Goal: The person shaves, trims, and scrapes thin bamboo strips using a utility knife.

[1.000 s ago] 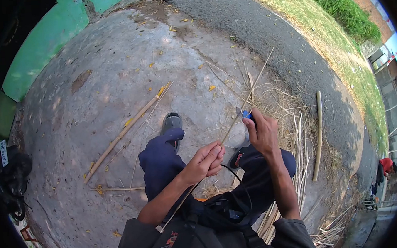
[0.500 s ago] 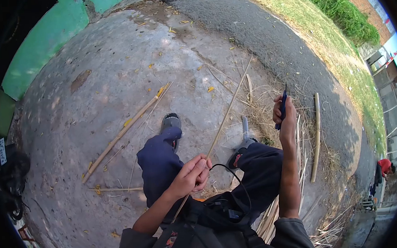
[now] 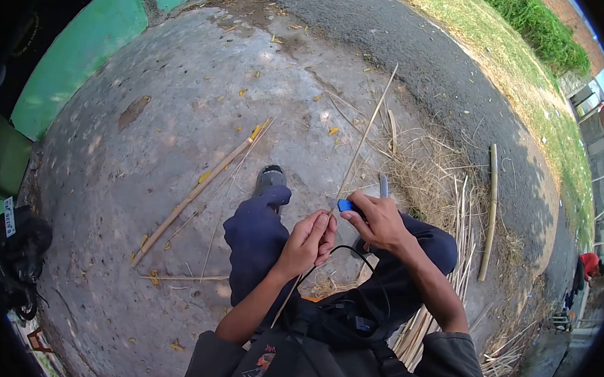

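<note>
A long thin bamboo strip (image 3: 367,130) slants from my lap up and away to the right. My left hand (image 3: 304,245) pinches it near its lower part, in front of my knees. Close beside, my right hand (image 3: 378,220) is wrapped round a blue-handled utility knife (image 3: 345,205). The knife's blue end is against or very near the strip, just above my left fingers. Its blade is hidden, so I cannot tell whether it touches the strip.
A bamboo pole (image 3: 195,191) lies on the concrete at left, a shorter bamboo piece (image 3: 488,212) at right. Pale shavings (image 3: 428,163) and cut strips (image 3: 462,223) heap by my right leg. Another blade-like tool (image 3: 383,185) shows near my right foot. A person in red (image 3: 589,265) is far right.
My right hand has come down and left with the knife, from out at the right to the strip beside my left hand. My left hand still grips the strip.
</note>
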`<state>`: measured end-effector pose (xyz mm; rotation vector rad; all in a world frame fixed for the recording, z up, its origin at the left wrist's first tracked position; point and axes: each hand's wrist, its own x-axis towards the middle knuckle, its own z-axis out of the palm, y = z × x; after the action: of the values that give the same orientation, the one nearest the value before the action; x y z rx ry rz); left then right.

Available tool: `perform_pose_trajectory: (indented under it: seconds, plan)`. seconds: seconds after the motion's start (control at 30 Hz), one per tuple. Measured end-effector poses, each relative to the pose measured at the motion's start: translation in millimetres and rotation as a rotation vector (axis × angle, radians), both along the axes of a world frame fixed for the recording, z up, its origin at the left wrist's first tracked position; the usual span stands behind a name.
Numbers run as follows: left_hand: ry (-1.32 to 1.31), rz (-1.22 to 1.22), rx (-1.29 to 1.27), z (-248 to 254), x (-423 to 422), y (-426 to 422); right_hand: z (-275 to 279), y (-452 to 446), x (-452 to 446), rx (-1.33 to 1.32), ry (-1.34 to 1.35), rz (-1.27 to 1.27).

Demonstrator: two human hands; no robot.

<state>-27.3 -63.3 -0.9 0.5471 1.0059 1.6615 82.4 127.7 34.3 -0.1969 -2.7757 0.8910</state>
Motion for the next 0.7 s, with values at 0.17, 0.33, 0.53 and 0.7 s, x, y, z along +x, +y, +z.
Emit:
perform_pose_trajectory:
  seconds: [0.17,0.33,0.53,0.7]
  plan:
    - [0.055,0.027,-0.005,-1,0,-1,-4,-5,1,0.017,0.011,0.026]
    - [-0.058,-0.013,0.019,-4,-3,-3,-6,-6,0,0.010,0.001,0.044]
    - [-0.187,-0.057,0.024,-4,-6,-6,-7,-6,-1,0.015,-0.008,0.064]
    - [-0.145,-0.031,0.012,-4,-3,-4,-6,-8,-1,0.046,0.000,0.052]
